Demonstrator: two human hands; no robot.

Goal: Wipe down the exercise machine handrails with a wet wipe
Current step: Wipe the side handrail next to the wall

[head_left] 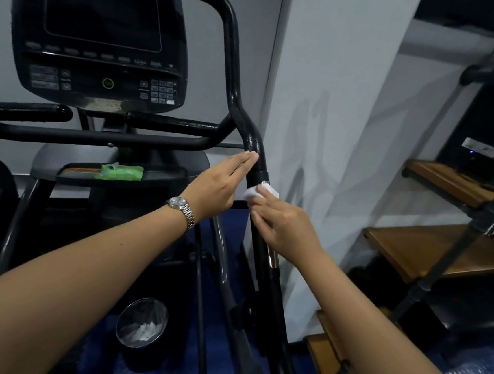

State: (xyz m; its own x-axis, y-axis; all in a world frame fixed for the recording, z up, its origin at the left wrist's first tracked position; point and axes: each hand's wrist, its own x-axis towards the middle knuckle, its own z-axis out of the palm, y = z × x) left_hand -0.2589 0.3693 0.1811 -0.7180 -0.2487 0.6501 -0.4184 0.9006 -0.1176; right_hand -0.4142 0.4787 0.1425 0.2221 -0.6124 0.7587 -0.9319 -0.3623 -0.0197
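Observation:
The black right handrail [232, 74] of the exercise machine runs from the top centre down past both hands toward the floor. My right hand [281, 223] holds a white wet wipe [252, 192] against the rail just below a joint ring. My left hand [219, 184], with a metal watch on the wrist, has straight fingers whose tips touch the rail a little higher up. A green pack of wipes [119, 172] lies on the machine's tray, left of my hands.
The console [100, 37] with its dark screen sits at upper left above horizontal black handlebars [94, 134]. A small bin [141, 327] with used wipes stands on the blue floor below. A white wall corner [323, 103] is right behind the rail; wooden shelves [432, 253] stand at right.

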